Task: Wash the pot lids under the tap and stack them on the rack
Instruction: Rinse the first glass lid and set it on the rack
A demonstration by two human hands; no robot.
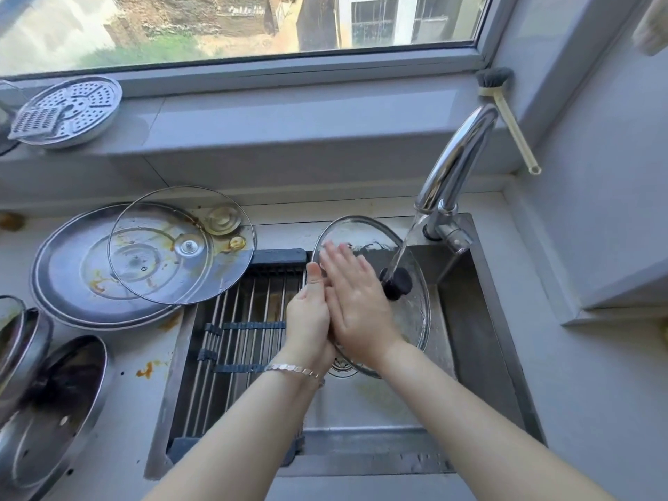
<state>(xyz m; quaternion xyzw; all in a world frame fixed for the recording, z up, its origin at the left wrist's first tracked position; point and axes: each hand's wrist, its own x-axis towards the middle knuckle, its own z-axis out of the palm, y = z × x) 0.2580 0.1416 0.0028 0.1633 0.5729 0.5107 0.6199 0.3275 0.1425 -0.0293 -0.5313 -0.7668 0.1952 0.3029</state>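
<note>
- Two bare forearms (pixel 235 428) come in from the bottom of the frame and meet over the stainless steel sink (pixel 480 356), centre-right.
- Roll-up rack of steel rods with dark blue end strips (pixel 238 320) covers the sink's left half, rods running top to bottom of the frame.
- Wide round steel lid (pixel 65 269) at mid left, with a greasy clear glass lid (pixel 155 269) lying on top. Both look unwashed.
- Round clear glass lid with a black knob (pixel 365 233) is at centre, tilted up on edge under the stream from the curved chrome tap (pixel 455 157), knob towards the right.
- Right hand (pixel 356 305) lies flat on the glass, fingers straight, gripping nothing. Looks like rubbing to me.
- Left hand (pixel 307 320) grips the lid's left rim, thumb up. The rack is just left of it, so I'd guess that hand is the closer one for setting the lid down.
</note>
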